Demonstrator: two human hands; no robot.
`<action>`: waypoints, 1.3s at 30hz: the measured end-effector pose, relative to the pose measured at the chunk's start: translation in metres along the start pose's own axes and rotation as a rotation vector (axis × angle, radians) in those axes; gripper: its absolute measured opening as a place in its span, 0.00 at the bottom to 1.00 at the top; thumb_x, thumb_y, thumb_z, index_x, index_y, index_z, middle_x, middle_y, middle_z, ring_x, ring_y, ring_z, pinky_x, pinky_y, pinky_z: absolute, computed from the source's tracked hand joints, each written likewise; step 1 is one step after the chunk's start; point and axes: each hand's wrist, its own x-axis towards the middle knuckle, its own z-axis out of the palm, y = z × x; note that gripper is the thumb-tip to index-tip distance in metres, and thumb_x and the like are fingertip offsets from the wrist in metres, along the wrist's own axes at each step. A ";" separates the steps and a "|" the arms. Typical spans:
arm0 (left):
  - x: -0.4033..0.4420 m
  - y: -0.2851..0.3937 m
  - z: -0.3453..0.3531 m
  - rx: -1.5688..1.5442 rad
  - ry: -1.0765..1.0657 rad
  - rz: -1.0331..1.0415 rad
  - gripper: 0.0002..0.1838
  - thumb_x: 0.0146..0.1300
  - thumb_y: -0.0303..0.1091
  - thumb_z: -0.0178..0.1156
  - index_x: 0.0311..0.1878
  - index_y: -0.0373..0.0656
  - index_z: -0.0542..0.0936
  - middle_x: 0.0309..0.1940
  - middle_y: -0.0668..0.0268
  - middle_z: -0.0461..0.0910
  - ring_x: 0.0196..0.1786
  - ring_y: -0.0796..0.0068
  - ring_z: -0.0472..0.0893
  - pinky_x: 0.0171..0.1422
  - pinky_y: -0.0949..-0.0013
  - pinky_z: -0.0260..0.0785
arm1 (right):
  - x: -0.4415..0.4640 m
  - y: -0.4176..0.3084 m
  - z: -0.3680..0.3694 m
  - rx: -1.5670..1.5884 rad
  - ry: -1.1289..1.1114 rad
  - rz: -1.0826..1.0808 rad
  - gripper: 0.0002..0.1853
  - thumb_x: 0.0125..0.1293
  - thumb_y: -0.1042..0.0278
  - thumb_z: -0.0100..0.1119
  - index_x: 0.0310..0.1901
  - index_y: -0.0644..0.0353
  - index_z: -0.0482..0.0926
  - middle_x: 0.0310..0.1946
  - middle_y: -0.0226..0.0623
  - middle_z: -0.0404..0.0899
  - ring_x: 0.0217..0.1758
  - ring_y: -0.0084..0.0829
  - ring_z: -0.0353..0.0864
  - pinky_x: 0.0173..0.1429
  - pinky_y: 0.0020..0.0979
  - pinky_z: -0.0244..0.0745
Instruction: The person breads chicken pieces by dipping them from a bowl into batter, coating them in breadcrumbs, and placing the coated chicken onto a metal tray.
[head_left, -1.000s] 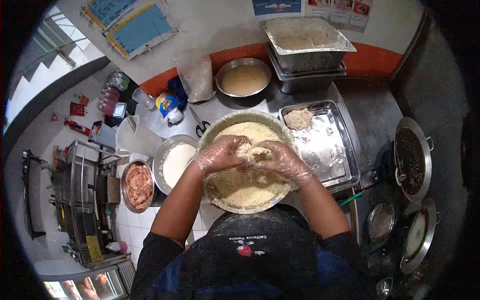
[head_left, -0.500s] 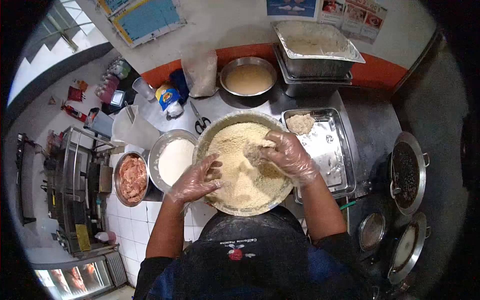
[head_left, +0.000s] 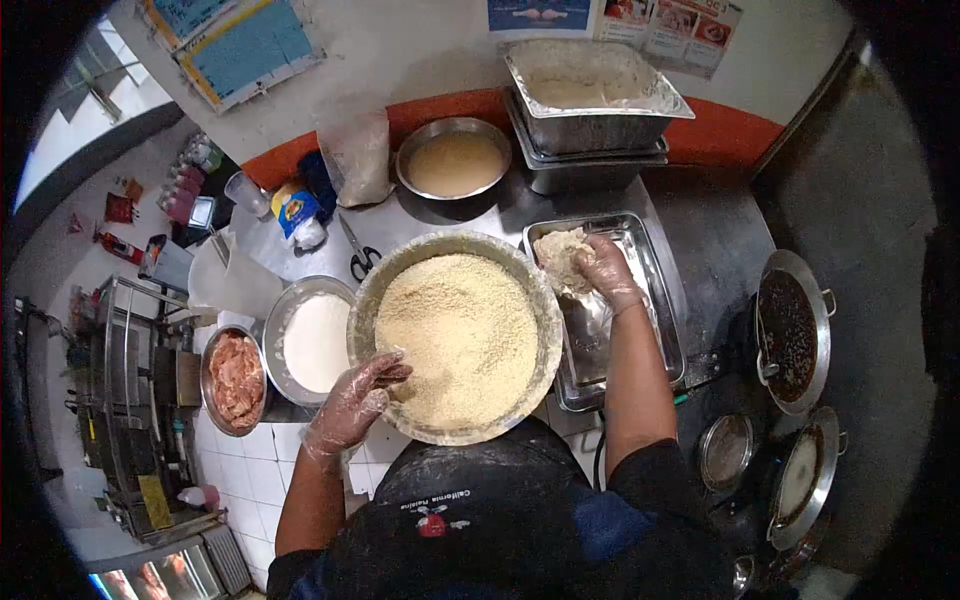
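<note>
A large round bowl of pale yellow breadcrumbs [head_left: 460, 320] stands in front of me. My left hand [head_left: 350, 405], in a clear plastic glove, hovers at its near left rim with fingers stretched out and holds nothing. My right hand [head_left: 608, 275], gloved too, is over the back left part of a rectangular metal tray [head_left: 590, 375]. Its fingers are closed on a breaded piece of meat [head_left: 580, 270], partly hidden by the hand. Another pale breaded piece [head_left: 553, 250] lies against it in the tray.
Left of the breadcrumbs are a bowl of white flour [head_left: 318, 340] and a bowl of raw meat [head_left: 237, 380]. Behind stand a pan of cloudy liquid [head_left: 455, 165], black-handled scissors [head_left: 365, 262] and stacked metal containers [head_left: 600, 130]. Pans of dark oil [head_left: 795, 335] are at right.
My right hand has carried the breaded piece rightward from the breadcrumb bowl to the tray. My left hand has drawn back toward the bowl's near left rim. The camera view has shifted slightly.
</note>
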 end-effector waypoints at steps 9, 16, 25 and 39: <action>-0.009 0.010 -0.003 0.076 0.000 -0.014 0.40 0.73 0.57 0.59 0.74 0.33 0.66 0.62 0.50 0.79 0.65 0.57 0.79 0.70 0.56 0.71 | -0.024 0.026 0.004 -0.561 0.245 0.162 0.22 0.58 0.61 0.69 0.51 0.65 0.83 0.44 0.59 0.85 0.50 0.55 0.86 0.57 0.45 0.80; -0.028 0.011 -0.026 0.011 0.042 0.082 0.45 0.73 0.66 0.49 0.73 0.31 0.66 0.62 0.47 0.79 0.64 0.57 0.80 0.70 0.55 0.71 | -0.102 -0.140 0.032 -0.269 0.267 -0.314 0.10 0.65 0.77 0.62 0.47 0.68 0.81 0.39 0.47 0.86 0.44 0.39 0.87 0.48 0.37 0.82; -0.124 -0.014 -0.114 -0.047 0.359 0.167 0.49 0.71 0.74 0.45 0.71 0.30 0.69 0.62 0.48 0.79 0.66 0.58 0.78 0.73 0.57 0.67 | -0.166 -0.193 0.187 -0.963 -0.258 -0.630 0.24 0.66 0.57 0.67 0.60 0.61 0.80 0.65 0.51 0.72 0.76 0.55 0.61 0.77 0.53 0.57; -0.285 -0.140 -0.281 -0.526 0.758 0.224 0.36 0.78 0.61 0.47 0.68 0.35 0.73 0.59 0.54 0.80 0.61 0.61 0.81 0.70 0.55 0.70 | -0.202 -0.320 0.546 -0.949 -0.588 -0.917 0.12 0.61 0.67 0.64 0.48 0.53 0.83 0.45 0.40 0.84 0.54 0.43 0.83 0.56 0.50 0.74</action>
